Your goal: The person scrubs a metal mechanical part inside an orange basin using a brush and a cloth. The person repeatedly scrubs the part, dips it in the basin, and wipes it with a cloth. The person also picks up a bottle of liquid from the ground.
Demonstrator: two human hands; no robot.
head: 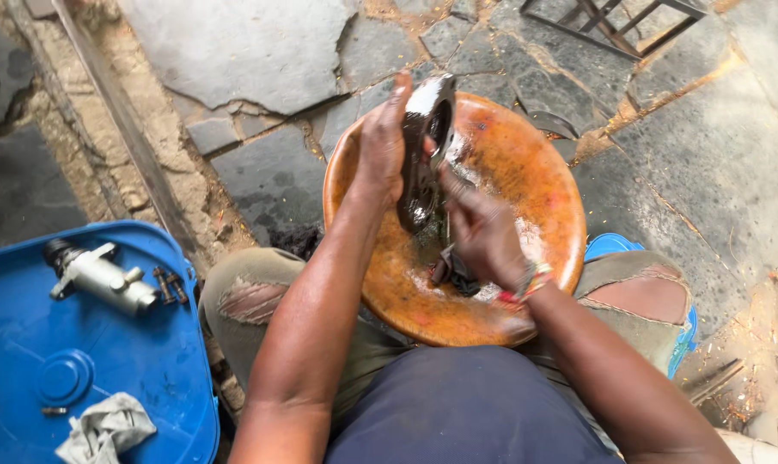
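Note:
My left hand grips a dark oily metal plate part with round holes and holds it upright over a round orange basin that rests between my knees. My right hand presses against the lower side of the part from the right, with a small dark rag under its palm. Wet liquid shines in the bottom of the basin. A beaded band circles my right wrist.
To the left a blue drum lid carries a silver cylinder part, small dark bolts and a grey cloth. Cracked stone paving lies all around. A metal frame stands at the top right.

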